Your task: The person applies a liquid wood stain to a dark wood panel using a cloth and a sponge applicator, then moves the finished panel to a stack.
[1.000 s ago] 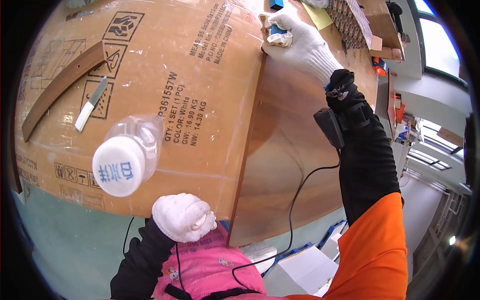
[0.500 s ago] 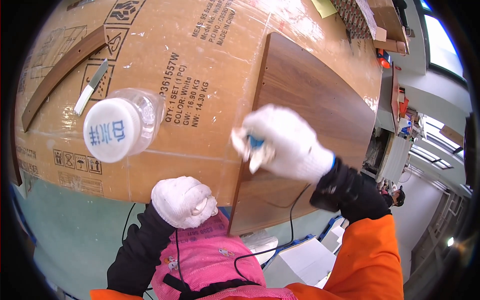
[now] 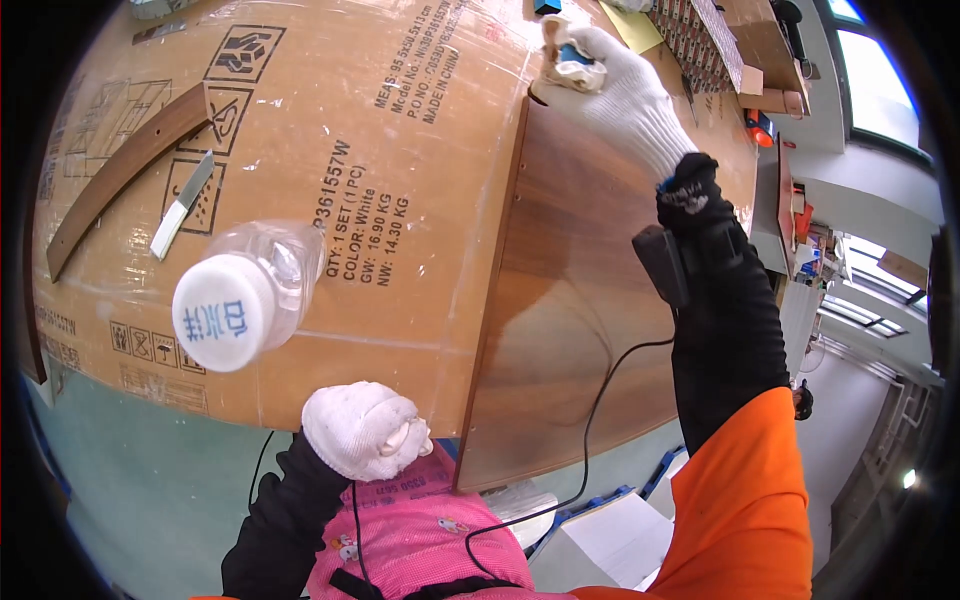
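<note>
My right hand [image 3: 612,85], in a white knit glove, is closed around a small blue and stained-whitish wad [image 3: 572,58] that I can only partly see. It is at the far end of a brown wood-grain panel [image 3: 570,260], which lies on a cardboard-covered table [image 3: 400,310]. My left hand [image 3: 362,430], also gloved, is curled into a fist at the table's near edge, left of the panel; a whitish bit shows at the fingers, too unclear to name.
On the cardboard at left stand a clear plastic bottle [image 3: 225,310] with a white cap, a white-handled knife [image 3: 183,205] and a curved brown wooden strip [image 3: 125,180]. A black cable [image 3: 590,430] hangs over the panel. Boxes [image 3: 700,35] stand at the far right.
My right hand has moved from the panel's left edge to its far end, still gripping the wad. My left hand stays in a fist. The view has shifted slightly.
</note>
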`<state>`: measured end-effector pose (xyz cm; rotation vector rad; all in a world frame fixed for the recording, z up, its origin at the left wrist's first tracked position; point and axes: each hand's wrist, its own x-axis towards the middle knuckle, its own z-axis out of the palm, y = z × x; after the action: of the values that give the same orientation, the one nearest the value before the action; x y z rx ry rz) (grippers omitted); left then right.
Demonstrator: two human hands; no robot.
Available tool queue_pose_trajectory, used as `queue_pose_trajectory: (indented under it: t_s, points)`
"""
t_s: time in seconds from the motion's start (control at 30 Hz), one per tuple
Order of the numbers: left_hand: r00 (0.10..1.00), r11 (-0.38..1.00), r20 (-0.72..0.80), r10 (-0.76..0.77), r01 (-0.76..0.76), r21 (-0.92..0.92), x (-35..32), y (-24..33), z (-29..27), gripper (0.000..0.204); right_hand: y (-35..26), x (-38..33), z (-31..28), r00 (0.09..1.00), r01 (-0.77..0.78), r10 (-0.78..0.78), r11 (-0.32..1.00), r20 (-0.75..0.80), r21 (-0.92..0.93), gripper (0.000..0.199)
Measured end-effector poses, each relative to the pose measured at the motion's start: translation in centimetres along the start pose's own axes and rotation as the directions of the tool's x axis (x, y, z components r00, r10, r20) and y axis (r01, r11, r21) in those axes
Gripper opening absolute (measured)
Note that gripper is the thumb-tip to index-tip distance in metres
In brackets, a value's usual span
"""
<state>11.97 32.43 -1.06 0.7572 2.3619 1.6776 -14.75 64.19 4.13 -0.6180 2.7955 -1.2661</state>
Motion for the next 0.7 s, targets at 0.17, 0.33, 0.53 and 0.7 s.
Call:
queue_pose_trajectory:
  t_s: [0.17, 0.33, 0.53, 0.7]
  points:
    - [1.000, 1.000, 0.017, 0.009, -0.009, 0.002, -0.1, -0.2, -0.1, 0.019, 0.7, 2.9, 1.2, 0.812, -0.375, 0.491, 0.027, 0.314, 0.927, 0.019]
    - [1.000, 0.999, 0.008, 0.028, -0.028, 0.043, 0.0, -0.1, -0.1, 0.017, -1.3, -1.5, 1.8, 0.983, 0.037, 0.001, 0.978, 0.184, -0.204, 0.021]
    - [0.999, 0.999, -0.009, 0.032, -0.031, 0.021, 0.3, 0.1, -0.1, 0.014, -10.3, -12.8, 4.7, 0.958, 0.002, 0.079, 0.959, 0.276, -0.283, 0.024]
    - [0.987, 0.986, 0.015, -0.158, 0.159, -0.044, 0.4, 1.0, -0.2, 0.010, -19.7, -25.1, 7.1, 0.818, -0.342, 0.372, 0.928, 0.439, -0.150, 0.035]
